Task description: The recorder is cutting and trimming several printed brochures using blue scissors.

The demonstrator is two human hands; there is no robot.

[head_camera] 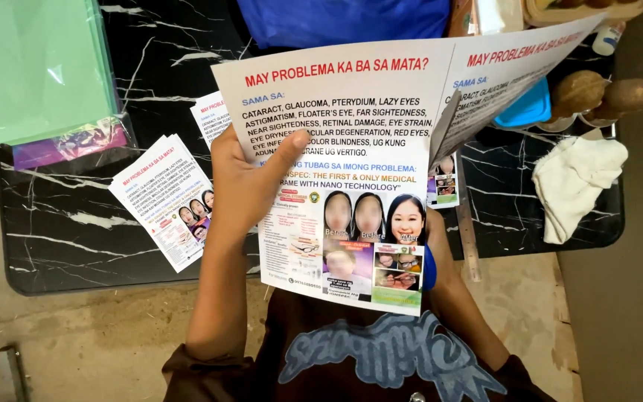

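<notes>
Left hand (243,182) clamped on left edge of large printed flyer sheet (351,149), thumb pressed flat across front, fingers hidden behind. Right hand (434,246) mostly hidden behind sheet's lower right, only a bit of wrist and forearm showing beside something blue; grip there impossible to tell. Sheet held up off the table, tilted toward camera, over the near edge at centre; red headline on top, blue and black text below, photo panels at bottom. Right portion of sheet partly cut or folded away, flap curling near the split.

On black marble-pattern table (76,238): small stack of cut flyers (165,197) fanned near the front-left, just beside left forearm; another small flyer (210,115) peeking out behind the held sheet. Green paper pack (39,67) at far-left corner, purple packet (68,145) under its near edge, touching. Metal ruler (466,231) lying along right side of sheet, reaching toward near edge. White cloth (574,186) crumpled near right edge. Brown round items (604,93) in holder at far-right, blue lid-like piece (526,108) just beside, partly behind sheet. Blue bag (344,18) at far edge, centre.
</notes>
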